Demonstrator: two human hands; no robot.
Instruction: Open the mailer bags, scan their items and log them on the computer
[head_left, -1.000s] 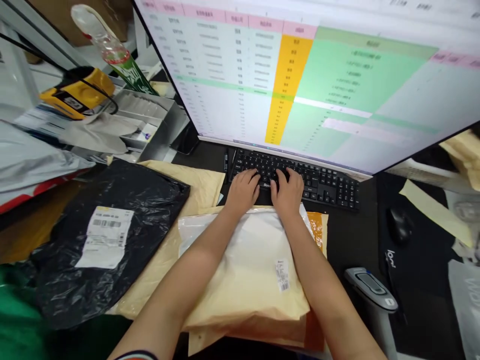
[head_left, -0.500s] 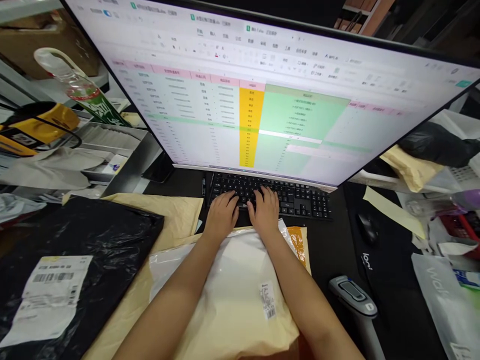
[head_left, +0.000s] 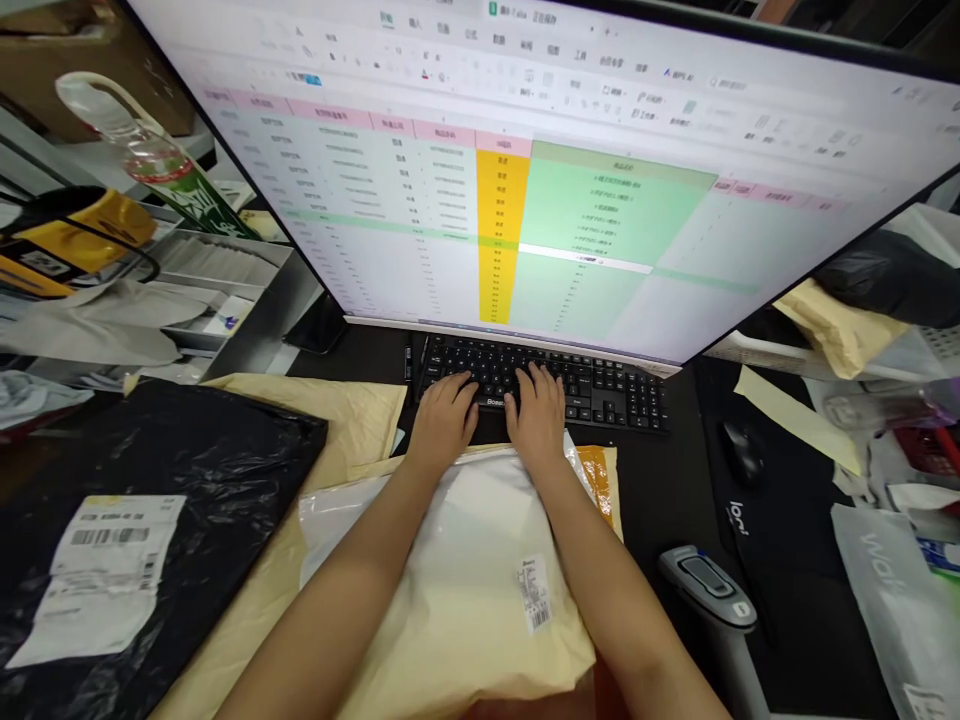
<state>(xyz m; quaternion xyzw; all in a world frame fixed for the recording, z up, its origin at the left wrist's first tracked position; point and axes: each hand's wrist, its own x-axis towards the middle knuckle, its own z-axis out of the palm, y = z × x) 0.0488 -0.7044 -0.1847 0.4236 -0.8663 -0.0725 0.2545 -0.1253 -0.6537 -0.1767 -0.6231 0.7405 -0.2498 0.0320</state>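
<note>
My left hand [head_left: 444, 418] and my right hand [head_left: 538, 415] lie side by side on a black keyboard [head_left: 600, 385], fingers spread over the keys and holding nothing. Both forearms rest on a pale plastic mailer [head_left: 465, 590] with a small barcode sticker [head_left: 534, 593], stacked on yellow padded envelopes [head_left: 352, 415]. A wide monitor [head_left: 525, 180] above the keyboard shows a spreadsheet with pink headers, an orange column and a green block.
A black poly bag [head_left: 187, 480] with a white shipping label [head_left: 101, 575] lies at the left. A handheld scanner [head_left: 712, 585], a black mouse [head_left: 739, 452] and a mouse mat sit at the right. A bottle [head_left: 161, 165], a yellow device [head_left: 90, 235] and a metal tray are behind left; more parcels right.
The view tilted up from the desk to take in more of the screen, then settled. Both hands stayed on the keyboard, their fingers shifting slightly over the keys.
</note>
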